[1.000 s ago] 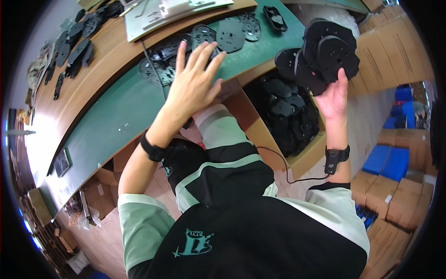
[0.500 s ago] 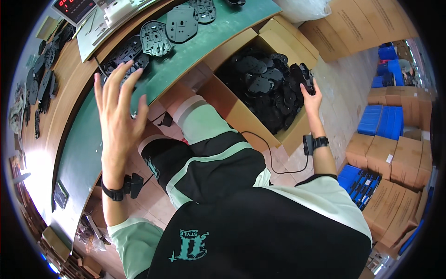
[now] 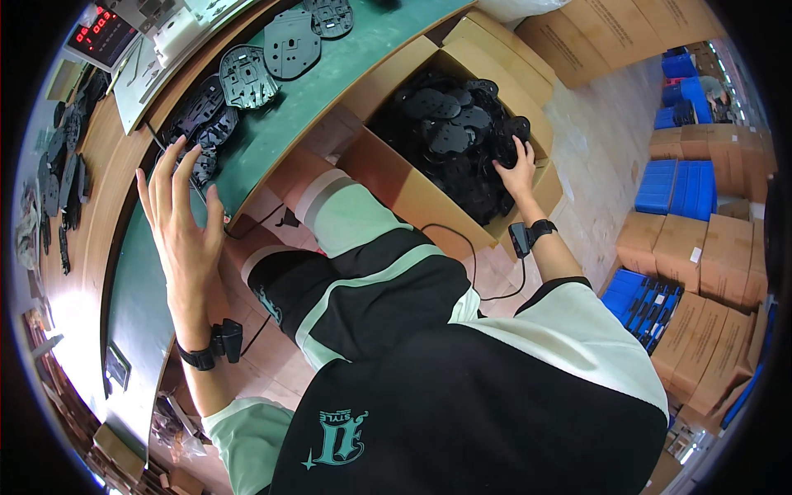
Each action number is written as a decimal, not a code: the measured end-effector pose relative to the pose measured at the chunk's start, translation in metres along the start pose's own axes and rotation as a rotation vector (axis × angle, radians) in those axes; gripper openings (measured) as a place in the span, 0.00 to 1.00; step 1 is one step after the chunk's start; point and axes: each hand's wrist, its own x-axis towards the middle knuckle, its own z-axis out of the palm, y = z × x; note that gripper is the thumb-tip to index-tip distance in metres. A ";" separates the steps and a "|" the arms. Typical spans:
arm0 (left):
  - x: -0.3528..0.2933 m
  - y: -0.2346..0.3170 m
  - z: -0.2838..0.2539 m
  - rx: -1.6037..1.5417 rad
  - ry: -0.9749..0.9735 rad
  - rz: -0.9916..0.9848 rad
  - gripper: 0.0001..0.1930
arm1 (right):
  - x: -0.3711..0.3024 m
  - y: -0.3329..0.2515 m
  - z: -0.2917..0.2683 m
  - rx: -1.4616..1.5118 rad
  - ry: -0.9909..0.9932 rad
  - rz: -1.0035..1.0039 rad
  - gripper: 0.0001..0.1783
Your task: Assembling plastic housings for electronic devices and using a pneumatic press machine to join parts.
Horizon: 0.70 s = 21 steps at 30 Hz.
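My left hand (image 3: pixel 183 239) is raised over the near edge of the green-topped bench, fingers spread and holding nothing. Close to its fingertips lie several black plastic parts (image 3: pixel 200 115) with moulded details. Farther along the bench are a rounded black plate with ribs (image 3: pixel 247 77) and a smoother grey-black plate (image 3: pixel 292 45). On the right, my right hand (image 3: pixel 518 173) reaches into an open cardboard box (image 3: pixel 394 183) with its fingers around a black plastic part (image 3: pixel 517 128). A heap of dark rounded plastic pieces (image 3: pixel 450 124) fills the box; the held part's lower end merges with them.
A wooden shelf (image 3: pixel 99 190) with more black parts runs along the left, near a red-digit display (image 3: pixel 101 35). Stacked cartons (image 3: pixel 718 247) and blue bins (image 3: pixel 672 188) stand at right. A black cable (image 3: pixel 474 256) runs from my right wrist band across my lap.
My right hand has moved left and into the box with the black part, from over its right edge. The left hand has shifted slightly left and down, still spread. The whole view has shifted a little.
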 end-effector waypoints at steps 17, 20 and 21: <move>0.007 0.005 0.006 0.014 -0.046 -0.073 0.39 | -0.017 0.006 -0.008 0.043 -0.153 0.094 0.76; 0.008 0.006 0.004 0.032 -0.047 -0.110 0.41 | -0.015 0.003 -0.002 0.083 0.017 0.080 0.65; 0.007 0.006 0.004 0.051 -0.044 -0.103 0.42 | -0.012 -0.007 -0.003 0.173 0.128 -0.002 0.57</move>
